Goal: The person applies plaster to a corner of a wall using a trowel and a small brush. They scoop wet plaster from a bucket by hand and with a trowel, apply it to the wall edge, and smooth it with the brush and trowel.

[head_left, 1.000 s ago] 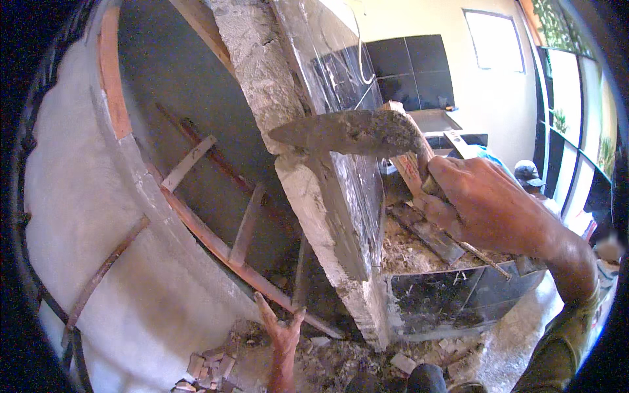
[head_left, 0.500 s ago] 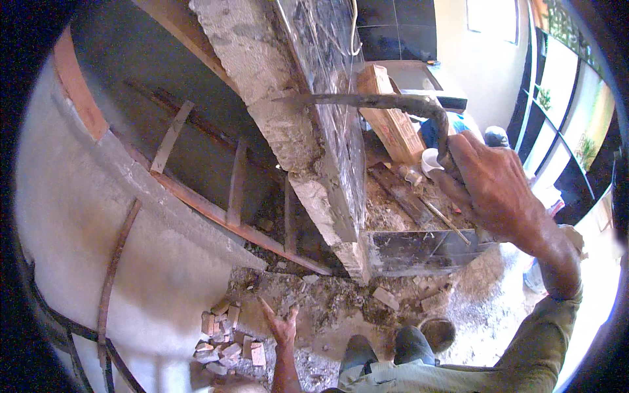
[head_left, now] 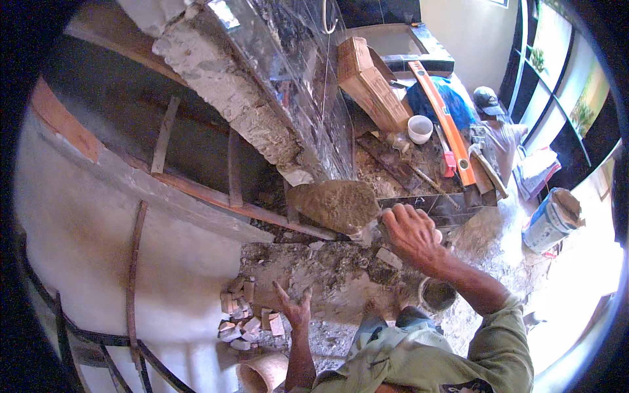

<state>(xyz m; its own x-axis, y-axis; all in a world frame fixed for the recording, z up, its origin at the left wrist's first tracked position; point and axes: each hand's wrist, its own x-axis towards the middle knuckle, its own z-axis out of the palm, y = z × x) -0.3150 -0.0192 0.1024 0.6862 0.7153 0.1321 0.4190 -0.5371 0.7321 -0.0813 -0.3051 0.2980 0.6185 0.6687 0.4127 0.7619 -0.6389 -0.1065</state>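
Note:
My right hand (head_left: 413,236) grips a trowel (head_left: 333,202), whose broad blade is coated in grey-brown mortar and lies across the view just below the foot of a broken concrete wall edge (head_left: 232,98); whether it touches that edge, I cannot tell. Glossy dark tiles (head_left: 304,78) face the wall's right side. My left hand (head_left: 295,308) hangs lower, fingers spread and holding nothing, above a pile of broken bricks (head_left: 242,314). A dark round bucket (head_left: 438,295) sits on the floor below my right hand, partly hidden by my forearm.
Curved plastered wall (head_left: 78,229) and timber framing (head_left: 157,137) on the left. Behind the trowel, a debris-strewn counter holds a cardboard box (head_left: 367,85), white cup (head_left: 419,129) and orange level (head_left: 445,124). A crouching person (head_left: 498,144) is beyond it; a sack (head_left: 550,219) stands at right.
My right hand and the trowel have dropped from high on the wall edge to near its foot, the blade now showing its broad face. The view has tilted further down; my left hand stays open.

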